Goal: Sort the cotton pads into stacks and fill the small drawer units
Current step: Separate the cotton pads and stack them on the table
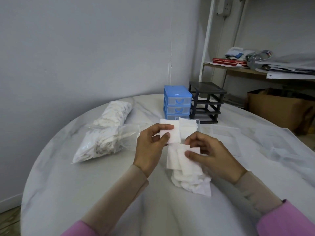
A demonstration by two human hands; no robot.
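Note:
My left hand [150, 147] pinches a small stack of square white cotton pads [172, 133] above the table. My right hand [209, 155] grips a fanned bunch of cotton pads [180, 160], and a loose heap of pads [192, 183] lies under it on the table. Behind my hands a clear drawer [189, 125] holds white pads. The blue drawer unit [177, 103] stands at the back with its drawers in. Beside it on the right stands the black drawer frame [206, 103] with its slots bare.
Two clear bags of cotton pads [102, 133] lie on the left of the round white table [85, 184]. Clear drawers or lids [226, 135] lie to the right. A shelf [238, 68] with books and papers and a cardboard box [276, 108] stand behind.

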